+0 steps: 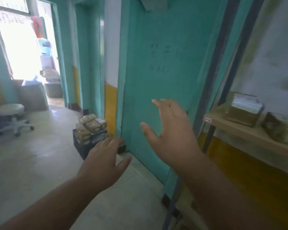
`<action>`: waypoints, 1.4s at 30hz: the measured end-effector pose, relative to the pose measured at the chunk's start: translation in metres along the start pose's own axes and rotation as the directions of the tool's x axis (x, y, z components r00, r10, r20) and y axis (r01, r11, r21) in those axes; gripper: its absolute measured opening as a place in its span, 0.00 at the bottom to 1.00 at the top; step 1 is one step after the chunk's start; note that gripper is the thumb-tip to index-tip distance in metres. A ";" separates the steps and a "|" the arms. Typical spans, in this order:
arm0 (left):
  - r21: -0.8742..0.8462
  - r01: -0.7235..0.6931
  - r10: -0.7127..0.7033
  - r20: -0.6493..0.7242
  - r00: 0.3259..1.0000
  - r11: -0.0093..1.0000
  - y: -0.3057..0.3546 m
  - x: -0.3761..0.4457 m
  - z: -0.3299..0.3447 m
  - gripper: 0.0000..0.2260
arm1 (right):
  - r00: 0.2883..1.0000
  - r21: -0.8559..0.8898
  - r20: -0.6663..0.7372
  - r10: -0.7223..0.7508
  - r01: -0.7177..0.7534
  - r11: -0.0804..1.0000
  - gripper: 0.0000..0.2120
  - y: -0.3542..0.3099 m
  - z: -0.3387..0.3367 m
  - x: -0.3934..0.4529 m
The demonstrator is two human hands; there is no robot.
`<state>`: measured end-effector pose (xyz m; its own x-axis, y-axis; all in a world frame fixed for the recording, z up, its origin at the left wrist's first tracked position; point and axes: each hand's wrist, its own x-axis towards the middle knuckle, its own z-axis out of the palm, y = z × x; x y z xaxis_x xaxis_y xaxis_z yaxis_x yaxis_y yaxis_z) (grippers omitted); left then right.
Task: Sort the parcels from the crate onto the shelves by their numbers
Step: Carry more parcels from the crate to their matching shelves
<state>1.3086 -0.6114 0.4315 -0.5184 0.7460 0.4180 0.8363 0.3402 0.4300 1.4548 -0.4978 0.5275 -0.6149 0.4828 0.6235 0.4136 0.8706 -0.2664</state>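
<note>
From the head view we see both our hands raised in front of a teal door, holding nothing. Our left hand is spread, fingers loose, above the floor. Our right hand is wide, fingers straight. The dark crate stands on the floor by the doorframe, parcels heaped in it. At right, the wooden shelf carries two more parcels. A white stool stands far left.
</note>
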 end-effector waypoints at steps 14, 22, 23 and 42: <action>0.147 0.219 -0.236 0.115 0.965 0.965 -0.261 0.166 0.026 0.25 | 0.982 0.048 0.183 -0.039 0.031 0.998 0.27 -0.037 0.277 0.199; 0.177 0.338 -0.370 0.192 0.909 0.924 -0.413 0.283 0.035 0.25 | 0.954 0.122 0.295 -0.046 0.010 0.993 0.26 -0.066 0.452 0.347; 0.178 0.343 -0.375 0.200 0.905 0.922 -0.438 0.299 0.038 0.25 | 0.954 0.114 0.297 -0.045 0.012 0.993 0.26 -0.072 0.477 0.363; 0.128 0.117 -0.166 0.499 0.851 0.985 -0.775 0.687 0.139 0.24 | 0.910 -0.110 0.328 0.253 -0.230 0.967 0.28 -0.055 0.812 0.646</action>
<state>0.3287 -0.2829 0.2745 -0.4905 0.8639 -0.1145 0.7861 0.4953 0.3698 0.4898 -0.1578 0.3484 -0.6752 0.6908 0.2585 0.6148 0.7207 -0.3203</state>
